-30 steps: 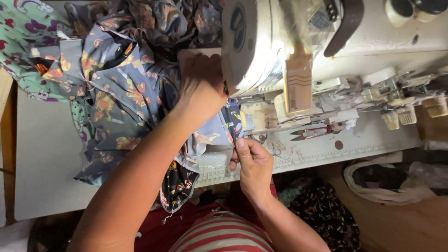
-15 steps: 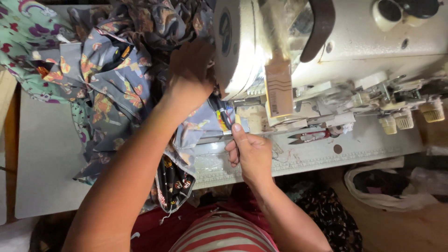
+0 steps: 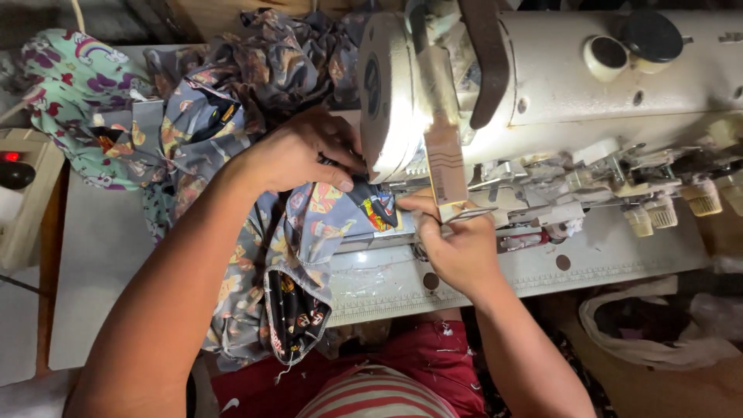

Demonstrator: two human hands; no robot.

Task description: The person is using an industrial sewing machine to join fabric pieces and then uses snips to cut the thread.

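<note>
A grey printed fabric [image 3: 298,232] with orange figures lies across the table and runs under the head of a white sewing machine [image 3: 542,85]. My left hand [image 3: 298,155] presses flat on the fabric just left of the machine head, fingers pointing toward the needle area. My right hand [image 3: 457,244] pinches the fabric's edge in front of the needle area, below the machine head. A dark-lined part of the fabric [image 3: 294,317] hangs over the table's near edge.
A teal cloth with rainbows [image 3: 70,101] lies at the far left. More dark printed cloth [image 3: 271,54] is piled behind. The white table top [image 3: 101,255] shows at left. Thread guides and knobs [image 3: 665,205] jut from the machine. A plastic bag [image 3: 650,325] sits below right.
The view has shifted so the machine sits further right. My left hand moved closer to the needle area; my right hand slid up under the machine head, still on the fabric edge.
</note>
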